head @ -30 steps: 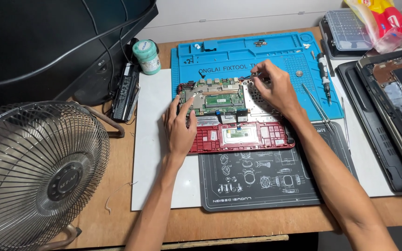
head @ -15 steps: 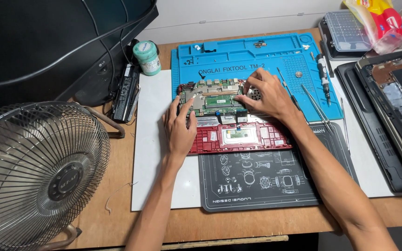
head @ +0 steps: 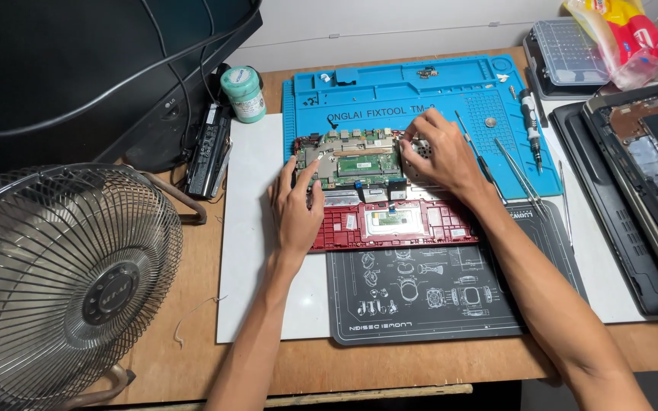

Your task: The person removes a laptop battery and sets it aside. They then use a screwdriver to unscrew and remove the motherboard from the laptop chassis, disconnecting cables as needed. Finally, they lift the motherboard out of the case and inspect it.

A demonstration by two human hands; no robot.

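We're working on the red laptop base [head: 390, 224], which is lying open across the blue mat [head: 420, 95] and the black mat [head: 436, 293], dead centre of the desk. Our left hand [head: 297, 207] is resting flat on its 9 o'clock edge, fingers spread loose and gripping nothing, index finger pointing up onto the green board [head: 356, 161]. Our right hand [head: 439, 156] is sitting at the board's 3 o'clock end, fingers curled down over the fan corner; we can't tell if it's pinching anything. Tweezers [head: 519, 171] and a screwdriver [head: 530, 125] are lying on the blue mat at 3 o'clock of that hand. A big metal fan [head: 55, 281] is sitting at 8 o'clock, and a green tub [head: 243, 93] at 11 o'clock.
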